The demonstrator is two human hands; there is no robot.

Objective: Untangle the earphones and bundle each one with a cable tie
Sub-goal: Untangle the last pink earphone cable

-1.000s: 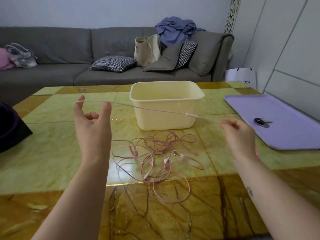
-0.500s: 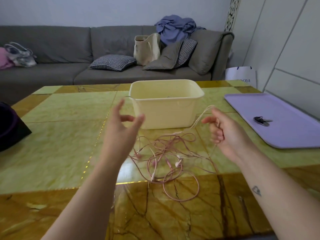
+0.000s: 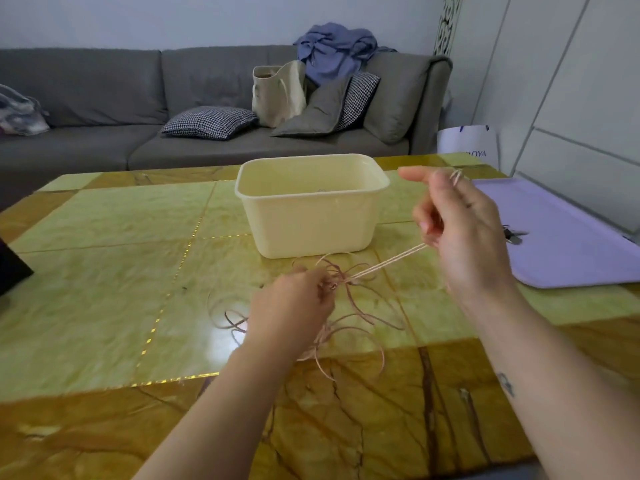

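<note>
Head view of a green and amber marble table [image 3: 104, 289]. The pink earphones [image 3: 347, 285] lie as a loose tangle of cords on the tabletop, in front of a pale yellow plastic tub [image 3: 311, 223] and between the two forearms. The left hand [image 3: 291, 306] is lowered onto the tangle, its fingers curled and pinching the cords at a knot; loops spread out on either side of it and toward the near edge of the table. The right hand [image 3: 460, 230] is raised above the table to the right of the tub, fingers bent around several strands that run taut and straight down to the knot at the left hand, with cord also looped over its upper fingers. A lilac tray [image 3: 571, 265] lies at the right, bearing a small dark bunch of keys [image 3: 513, 233]. A grey sofa [image 3: 104, 88] stands behind the table.
</note>
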